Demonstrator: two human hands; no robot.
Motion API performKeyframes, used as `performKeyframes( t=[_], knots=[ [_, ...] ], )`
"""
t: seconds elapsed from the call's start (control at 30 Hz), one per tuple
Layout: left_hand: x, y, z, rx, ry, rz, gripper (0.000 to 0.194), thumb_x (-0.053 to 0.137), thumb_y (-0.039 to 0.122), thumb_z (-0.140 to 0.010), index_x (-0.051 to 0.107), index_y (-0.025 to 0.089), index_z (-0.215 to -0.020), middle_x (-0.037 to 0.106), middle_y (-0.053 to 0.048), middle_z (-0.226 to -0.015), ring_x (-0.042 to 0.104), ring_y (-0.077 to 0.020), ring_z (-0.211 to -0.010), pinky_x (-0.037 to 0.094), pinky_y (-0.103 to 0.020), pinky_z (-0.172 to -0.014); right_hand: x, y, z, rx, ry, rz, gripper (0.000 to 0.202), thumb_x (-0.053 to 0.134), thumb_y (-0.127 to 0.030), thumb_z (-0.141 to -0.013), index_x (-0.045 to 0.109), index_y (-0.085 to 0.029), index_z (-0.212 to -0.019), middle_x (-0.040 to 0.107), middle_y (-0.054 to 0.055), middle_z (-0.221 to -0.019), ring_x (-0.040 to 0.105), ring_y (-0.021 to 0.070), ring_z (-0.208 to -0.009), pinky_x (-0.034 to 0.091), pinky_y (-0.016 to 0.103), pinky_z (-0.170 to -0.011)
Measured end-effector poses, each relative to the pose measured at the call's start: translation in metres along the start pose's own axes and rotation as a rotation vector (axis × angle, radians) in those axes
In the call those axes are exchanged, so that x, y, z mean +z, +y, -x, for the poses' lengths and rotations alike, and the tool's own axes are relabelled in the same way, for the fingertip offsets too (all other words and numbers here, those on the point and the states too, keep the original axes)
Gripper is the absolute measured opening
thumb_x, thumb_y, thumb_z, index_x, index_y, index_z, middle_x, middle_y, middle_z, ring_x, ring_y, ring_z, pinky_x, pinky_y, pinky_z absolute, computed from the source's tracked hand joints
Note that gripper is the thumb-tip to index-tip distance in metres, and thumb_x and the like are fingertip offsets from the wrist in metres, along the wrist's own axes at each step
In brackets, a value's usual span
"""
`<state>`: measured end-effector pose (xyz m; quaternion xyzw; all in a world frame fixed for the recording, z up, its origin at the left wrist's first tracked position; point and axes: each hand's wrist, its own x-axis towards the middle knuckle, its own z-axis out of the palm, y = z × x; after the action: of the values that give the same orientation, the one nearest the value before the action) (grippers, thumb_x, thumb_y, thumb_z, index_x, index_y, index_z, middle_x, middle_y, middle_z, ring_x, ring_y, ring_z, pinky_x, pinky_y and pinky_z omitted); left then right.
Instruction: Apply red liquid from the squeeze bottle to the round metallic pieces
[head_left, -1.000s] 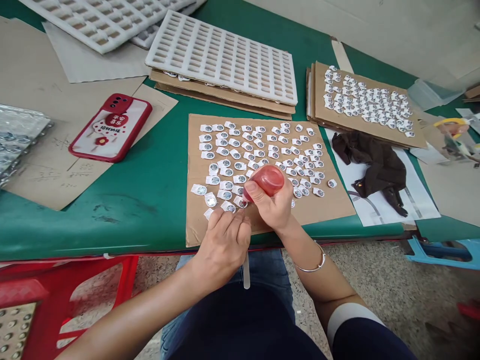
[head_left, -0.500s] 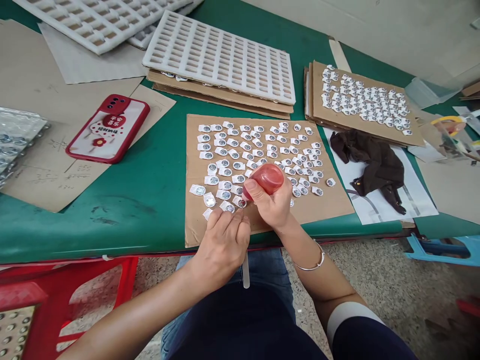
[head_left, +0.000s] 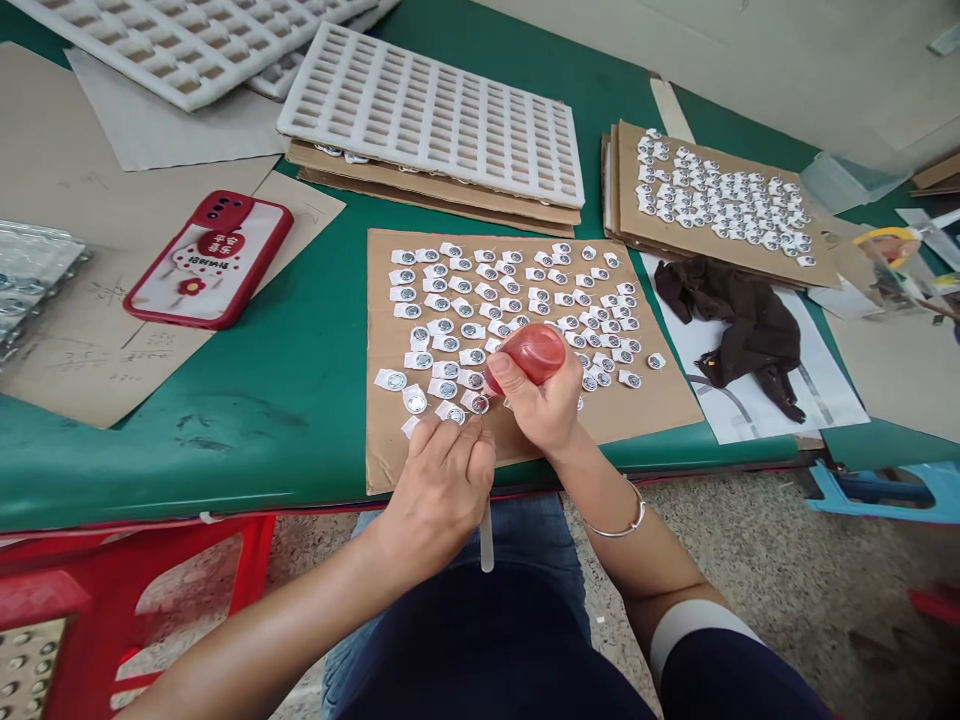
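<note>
My right hand is closed round a soft red squeeze bottle, tilted with its narrow end down and left over a small round metallic piece on a white tab. My left hand is closed beside that piece, its fingertips at the piece's near side. From under this hand sticks out the pale, flat handle of a thin tool; its working end is mostly hidden by my fingers. Many similar tabbed pieces lie in loose rows on the brown cardboard sheet beneath both hands.
Behind the cardboard lies a white foam grid tray on more card. A stack of cardboard bearing more pieces stands at the back right, near a dark cloth. To the left lies a red-cased phone.
The view has shifted slightly, so everything sits a little further left. Both hands keep nearly the same pose, with the bottle and the thin tool still held.
</note>
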<state>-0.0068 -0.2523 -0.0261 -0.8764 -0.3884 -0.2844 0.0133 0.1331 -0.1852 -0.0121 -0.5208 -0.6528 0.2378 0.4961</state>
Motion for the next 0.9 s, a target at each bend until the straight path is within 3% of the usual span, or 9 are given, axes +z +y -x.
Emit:
performKeyframes(
  t=[0.9],
  knots=[
    [-0.0023,-0.0007,-0.0048,-0.025,-0.034,0.004,0.012,0.044,0.005,-0.080,0.055,0.012,-0.081,0.063,-0.013,-0.083,0.051,-0.0220,-0.070,0.039,-0.040,-0.070,-0.0066,0.0016,0.0033,-0.126,0.020,0.037,0.016,0.066,-0.030,-0.072,0.053,-0.020,-0.074,0.058,0.000,-0.069,0.055,0.0124,-0.063,0.049,0.031,-0.063]
  ],
)
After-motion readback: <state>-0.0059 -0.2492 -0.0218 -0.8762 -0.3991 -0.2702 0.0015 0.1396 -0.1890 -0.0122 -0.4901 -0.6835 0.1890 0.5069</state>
